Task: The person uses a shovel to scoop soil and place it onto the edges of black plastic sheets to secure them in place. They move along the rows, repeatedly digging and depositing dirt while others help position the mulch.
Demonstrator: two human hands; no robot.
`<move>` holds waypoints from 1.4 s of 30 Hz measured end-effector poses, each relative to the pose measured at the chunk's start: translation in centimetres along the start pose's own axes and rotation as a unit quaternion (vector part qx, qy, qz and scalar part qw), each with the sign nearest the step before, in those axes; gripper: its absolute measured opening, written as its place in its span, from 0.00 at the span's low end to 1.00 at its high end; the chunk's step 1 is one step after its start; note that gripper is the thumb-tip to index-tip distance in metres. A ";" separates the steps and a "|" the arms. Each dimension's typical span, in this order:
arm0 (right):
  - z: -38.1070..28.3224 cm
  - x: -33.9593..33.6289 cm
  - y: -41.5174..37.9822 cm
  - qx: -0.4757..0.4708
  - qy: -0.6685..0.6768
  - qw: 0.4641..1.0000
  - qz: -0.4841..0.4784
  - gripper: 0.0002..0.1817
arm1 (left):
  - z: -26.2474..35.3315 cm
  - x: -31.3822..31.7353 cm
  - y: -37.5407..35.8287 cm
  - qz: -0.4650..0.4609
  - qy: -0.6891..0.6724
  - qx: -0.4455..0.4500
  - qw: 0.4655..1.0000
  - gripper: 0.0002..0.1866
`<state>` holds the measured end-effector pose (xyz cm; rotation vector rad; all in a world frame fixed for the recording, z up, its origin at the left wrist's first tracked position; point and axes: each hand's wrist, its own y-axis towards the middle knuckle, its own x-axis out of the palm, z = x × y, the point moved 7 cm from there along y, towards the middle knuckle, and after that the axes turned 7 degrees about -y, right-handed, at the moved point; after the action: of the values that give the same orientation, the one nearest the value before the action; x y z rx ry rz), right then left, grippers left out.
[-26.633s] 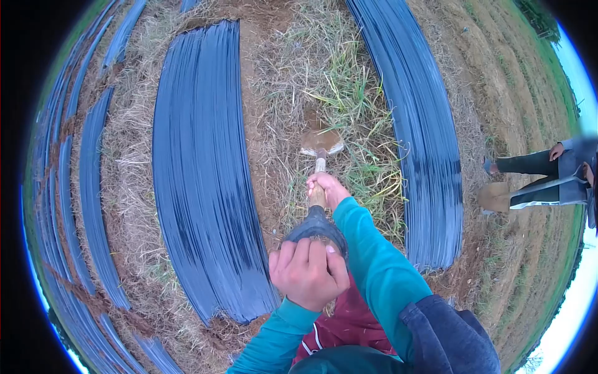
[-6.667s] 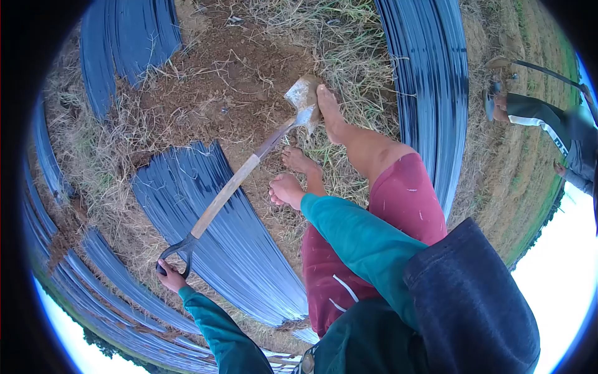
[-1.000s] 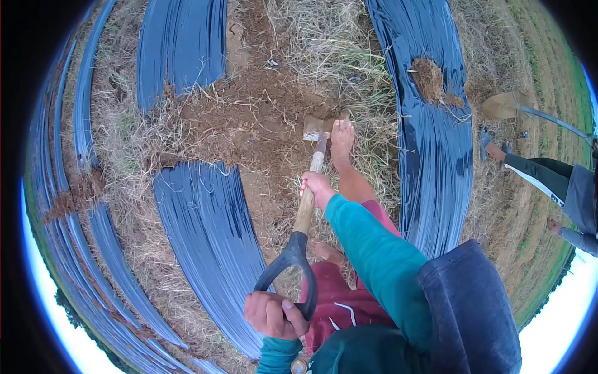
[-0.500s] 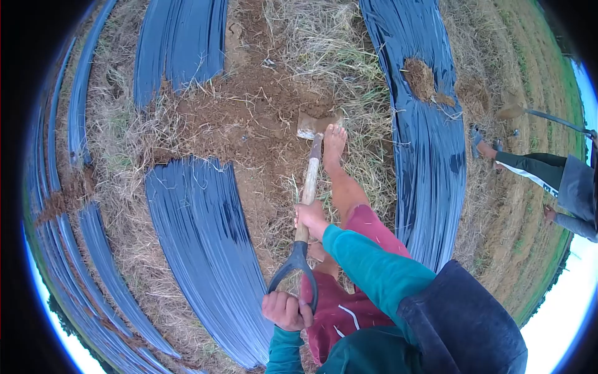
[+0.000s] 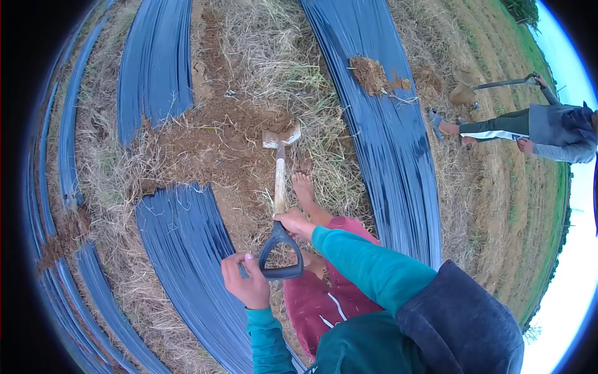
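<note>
Moved since the earlier frame: your left hand [image 5: 248, 280], off the grip [image 5: 281, 272]; your right hand [image 5: 294, 223], down the shaft [image 5: 280, 187] to the black collar; your bare foot [image 5: 304, 187], off the blade [image 5: 280, 134].

Items, left to right:

- Dark strip [image 5: 187, 240], 1, beyond and left of your left fingers: ribbed, glossy, plastic-looking; ragged near end.
- Soil patch [image 5: 215, 146], 1, ahead and left of your right fingers: brown, crumbly, strewn with straw.
- Left fingers: loosely bent, holding nothing, just left of the grip; contact cannot be told.
- Shovel, 1: black D-shaped grip on the near side of your right fingers; pale, worn wooden shaft running forward from them; flat, soil-smeared blade at the far end, on the patch's edge.
- Right fingers: wrapped round the shaft's lower end.
- Second strip [image 5: 398, 149], 1, right of your right fingers: same ribbed sheet, bearing 1 rough clod [image 5: 369, 75].
- Co-worker [image 5: 529, 128], 1, well to the right, with 1 shovel.

Handling, as judged: 1 hand alone steers poorly. Close your left fingers round the crossbar, slide the right ones forward for leverage, and keep bare toes clear of the metal edge.
</note>
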<state>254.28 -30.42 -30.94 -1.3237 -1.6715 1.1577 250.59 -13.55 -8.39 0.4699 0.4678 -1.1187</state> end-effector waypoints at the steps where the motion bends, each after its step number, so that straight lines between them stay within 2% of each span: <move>1: 0.7 0.3 0.1 0.001 -0.007 1.000 0.001 0.22 | -1.8 -1.6 0.3 0.037 -0.022 -0.073 0.996 0.05; 3: 1.2 0.4 2.2 -0.002 -0.035 0.999 -0.005 0.22 | -5.7 -3.0 -0.4 0.100 -0.089 -0.189 0.973 0.05; 4: -0.4 0.2 1.0 0.002 -0.058 0.998 -0.009 0.26 | -8.3 -2.8 -1.8 0.117 -0.134 -0.231 0.957 0.06; 5: -1.1 -0.4 1.8 -0.007 -0.120 0.992 0.033 0.28 | -10.3 -2.3 -3.3 0.132 -0.180 -0.272 0.936 0.06; 6: -1.6 -0.4 2.7 -0.015 -0.178 0.981 0.075 0.31 | -11.8 -1.8 -5.5 0.129 -0.166 -0.370 0.905 0.08; 7: -2.3 -0.2 3.8 -0.024 -0.234 0.965 0.117 0.34 | -12.9 -0.8 -7.6 0.137 -0.217 -0.443 0.859 0.13; 8: -1.3 0.1 6.7 -0.039 -0.250 0.959 0.128 0.40 | -13.5 0.3 -9.9 0.144 -0.264 -0.513 0.804 0.17; 9: -1.1 0.3 7.4 -0.031 -0.245 0.960 0.133 0.40 | -13.5 1.2 -11.9 0.171 -0.312 -0.555 0.752 0.20; 11: -1.6 0.2 8.8 -0.019 -0.239 0.960 0.146 0.39 | -11.8 3.8 -13.3 0.226 -0.390 -0.610 0.651 0.23; 12: -2.0 0.1 8.7 -0.025 -0.256 0.948 0.187 0.38 | -10.4 5.0 -13.0 0.256 -0.421 -0.625 0.605 0.24; 13: -2.1 0.1 9.0 -0.018 -0.262 0.950 0.171 0.37 | -9.5 6.4 -12.5 0.287 -0.453 -0.636 0.555 0.25; 16: -1.7 0.4 9.3 0.009 -0.269 0.953 0.142 0.37 | -9.7 8.2 -12.7 0.319 -0.499 -0.648 0.479 0.26; 20: -1.9 0.1 10.9 0.011 -0.274 0.947 0.170 0.36 | -10.8 7.8 -14.1 0.378 -0.393 -0.694 0.470 0.28; 26: 2.2 1.3 15.6 -0.013 -0.308 0.941 0.138 0.37 | -14.6 7.8 -18.2 0.365 -0.412 -0.703 0.451 0.27; 29: 4.2 0.9 19.0 -0.019 -0.324 0.936 0.133 0.38 | -16.8 8.8 -21.0 0.340 -0.445 -0.702 0.439 0.28; 33: 5.4 0.5 20.6 0.007 -0.286 0.954 0.089 0.39 | -18.5 10.6 -22.6 0.301 -0.558 -0.669 0.387 0.29; 34: 6.2 0.5 21.1 -0.033 -0.277 0.956 0.092 0.43 | -19.1 11.2 -23.4 0.289 -0.586 -0.659 0.373 0.29; 37: 8.1 -0.9 22.0 0.003 -0.229 0.968 0.106 0.32 | -22.0 13.5 -28.1 0.255 -0.643 -0.632 0.349 0.26; 38: 7.1 -1.8 22.4 -0.020 -0.278 0.959 0.046 0.30 | -22.4 14.4 -29.1 0.264 -0.638 -0.640 0.338 0.26; 40: 8.3 -2.7 23.0 -0.027 -0.314 0.949 0.002 0.21 | -22.5 15.6 -30.7 0.270 -0.628 -0.657 0.318 0.22; 42: 9.5 -2.8 24.7 -0.016 -0.294 0.954 0.047 0.19 | -24.2 15.7 -32.0 0.272 -0.625 -0.655 0.325 0.22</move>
<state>254.86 -33.24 -57.38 -1.1493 -2.0584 1.7075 223.87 -22.72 -40.85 -1.6099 -0.3266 0.1199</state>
